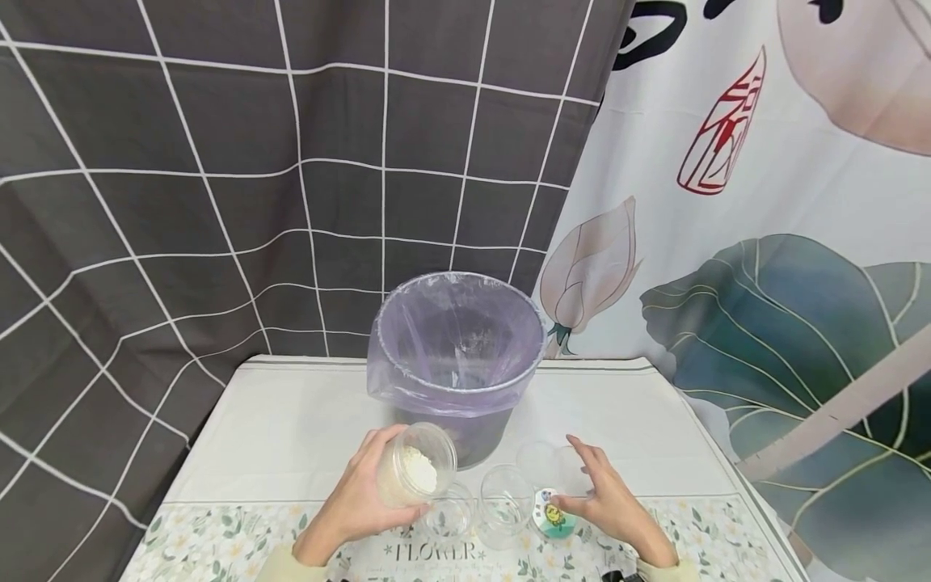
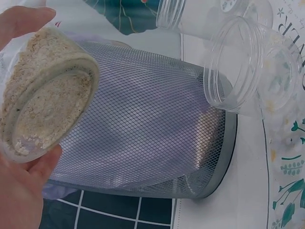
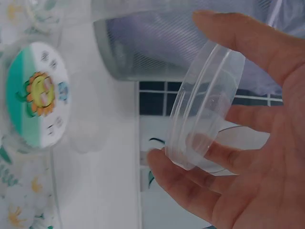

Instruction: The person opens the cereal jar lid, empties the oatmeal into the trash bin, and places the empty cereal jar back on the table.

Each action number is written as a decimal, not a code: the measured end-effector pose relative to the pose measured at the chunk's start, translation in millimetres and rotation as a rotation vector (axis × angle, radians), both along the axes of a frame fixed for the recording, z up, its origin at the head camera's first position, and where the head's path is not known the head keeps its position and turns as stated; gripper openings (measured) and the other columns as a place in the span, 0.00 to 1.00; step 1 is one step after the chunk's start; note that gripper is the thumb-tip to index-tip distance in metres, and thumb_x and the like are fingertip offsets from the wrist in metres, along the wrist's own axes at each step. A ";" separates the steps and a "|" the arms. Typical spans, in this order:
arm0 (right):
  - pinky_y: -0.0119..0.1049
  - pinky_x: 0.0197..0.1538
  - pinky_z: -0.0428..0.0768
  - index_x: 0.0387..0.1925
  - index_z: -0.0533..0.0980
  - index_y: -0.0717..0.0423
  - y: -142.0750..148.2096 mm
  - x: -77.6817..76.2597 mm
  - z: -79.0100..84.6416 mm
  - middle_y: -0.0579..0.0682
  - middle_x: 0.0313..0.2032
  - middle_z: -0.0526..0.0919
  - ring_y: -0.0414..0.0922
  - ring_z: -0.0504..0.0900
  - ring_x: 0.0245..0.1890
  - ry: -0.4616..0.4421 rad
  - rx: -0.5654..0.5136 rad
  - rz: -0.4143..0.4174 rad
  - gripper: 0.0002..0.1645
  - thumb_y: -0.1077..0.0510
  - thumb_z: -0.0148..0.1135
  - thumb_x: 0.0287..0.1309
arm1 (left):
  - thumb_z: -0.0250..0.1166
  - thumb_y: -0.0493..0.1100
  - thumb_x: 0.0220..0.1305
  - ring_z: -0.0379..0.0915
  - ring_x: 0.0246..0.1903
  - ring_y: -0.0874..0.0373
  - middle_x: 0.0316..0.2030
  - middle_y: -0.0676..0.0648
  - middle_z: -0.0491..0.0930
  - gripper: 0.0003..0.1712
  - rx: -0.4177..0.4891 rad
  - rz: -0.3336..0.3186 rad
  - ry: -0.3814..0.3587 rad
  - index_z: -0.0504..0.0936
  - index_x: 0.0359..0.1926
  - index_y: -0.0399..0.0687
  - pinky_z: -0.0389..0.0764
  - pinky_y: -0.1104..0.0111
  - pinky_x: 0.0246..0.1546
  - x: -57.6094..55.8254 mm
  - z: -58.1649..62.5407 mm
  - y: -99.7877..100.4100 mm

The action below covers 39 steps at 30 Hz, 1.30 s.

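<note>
My left hand (image 1: 367, 493) grips a clear plastic jar (image 2: 57, 62), with pale beige flakes (image 2: 52, 102) packed against its wall and bottom. In the head view the jar is tilted in front of the bin, its mouth showing a whitish mound inside. My right hand (image 3: 257, 157) holds a clear round plastic lid (image 3: 205, 105) on edge between thumb and fingers. Left of that hand, on the table, is a round piece with a sunflower picture (image 1: 554, 514). Another open clear jar (image 1: 507, 497) stands between the hands.
A mesh waste bin (image 2: 143, 119) lined with a purple bag (image 1: 454, 388) stands behind the hands. More clear plastic pieces (image 1: 448, 511) lie on the flowered tablecloth (image 1: 233, 533). A dark checked curtain (image 1: 334, 202) and a printed white curtain (image 1: 785, 210) hang behind the table.
</note>
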State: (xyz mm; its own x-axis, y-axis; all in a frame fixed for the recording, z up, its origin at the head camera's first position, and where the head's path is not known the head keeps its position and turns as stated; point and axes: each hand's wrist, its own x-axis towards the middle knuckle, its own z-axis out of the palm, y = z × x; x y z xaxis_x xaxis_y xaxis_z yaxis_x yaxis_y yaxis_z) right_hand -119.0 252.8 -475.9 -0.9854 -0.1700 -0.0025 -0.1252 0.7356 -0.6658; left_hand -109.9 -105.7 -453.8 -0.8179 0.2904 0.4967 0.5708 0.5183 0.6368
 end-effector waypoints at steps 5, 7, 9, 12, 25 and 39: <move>0.47 0.38 0.71 0.59 0.52 0.42 6.8 -1.9 -9.6 0.54 0.51 0.59 0.56 0.66 0.45 -0.017 0.025 -0.029 0.53 0.42 0.67 0.28 | 0.70 0.62 0.21 0.63 0.42 0.62 0.44 0.54 0.64 0.54 0.020 0.032 0.005 0.57 0.56 0.57 0.69 0.61 0.38 -0.3 0.4 0.1; 0.47 0.39 0.70 0.58 0.53 0.42 9.5 -3.4 -13.7 0.53 0.51 0.59 0.56 0.66 0.45 -0.023 0.033 -0.038 0.52 0.42 0.67 0.28 | 0.70 0.62 0.21 0.62 0.42 0.63 0.44 0.55 0.64 0.54 0.028 0.039 0.007 0.58 0.56 0.58 0.69 0.63 0.38 -0.3 0.2 0.3; 0.48 0.40 0.70 0.58 0.55 0.42 11.8 -4.8 -18.0 0.52 0.51 0.60 0.55 0.66 0.46 -0.029 0.041 -0.046 0.51 0.43 0.67 0.28 | 0.70 0.61 0.21 0.62 0.42 0.62 0.44 0.54 0.64 0.54 0.029 0.032 0.007 0.57 0.56 0.56 0.69 0.61 0.38 -0.3 0.0 0.0; 0.50 0.42 0.68 0.58 0.56 0.42 15.0 -6.3 -23.4 0.52 0.51 0.60 0.56 0.65 0.46 -0.032 0.046 -0.049 0.51 0.42 0.67 0.27 | 0.70 0.61 0.23 0.63 0.42 0.59 0.44 0.52 0.64 0.55 0.024 0.019 -0.001 0.57 0.57 0.54 0.69 0.59 0.38 0.1 -0.4 -0.6; 0.54 0.44 0.65 0.57 0.57 0.44 23.9 -10.4 -38.2 0.54 0.52 0.60 0.55 0.63 0.50 -0.032 0.099 -0.084 0.51 0.42 0.68 0.27 | 0.71 0.59 0.22 0.63 0.42 0.57 0.45 0.52 0.63 0.55 0.025 0.034 0.019 0.57 0.57 0.52 0.69 0.57 0.39 1.1 1.0 -5.1; 0.57 0.40 0.65 0.57 0.58 0.50 28.5 -23.5 -48.8 0.60 0.51 0.60 0.60 0.60 0.49 -0.018 0.230 -0.076 0.51 0.42 0.67 0.27 | 0.72 0.59 0.21 0.64 0.42 0.57 0.45 0.52 0.65 0.55 0.092 0.039 0.081 0.58 0.56 0.52 0.70 0.59 0.37 -1.9 11.4 -4.5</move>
State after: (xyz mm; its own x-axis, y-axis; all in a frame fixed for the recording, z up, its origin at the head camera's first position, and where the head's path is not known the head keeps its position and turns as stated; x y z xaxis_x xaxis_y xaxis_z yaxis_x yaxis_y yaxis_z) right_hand -142.5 281.3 -524.6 -0.9949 -0.0880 -0.0501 -0.0532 0.8750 -0.4811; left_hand -111.8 -110.2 -442.3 -0.7836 0.2094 0.5849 0.6031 0.4823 0.6354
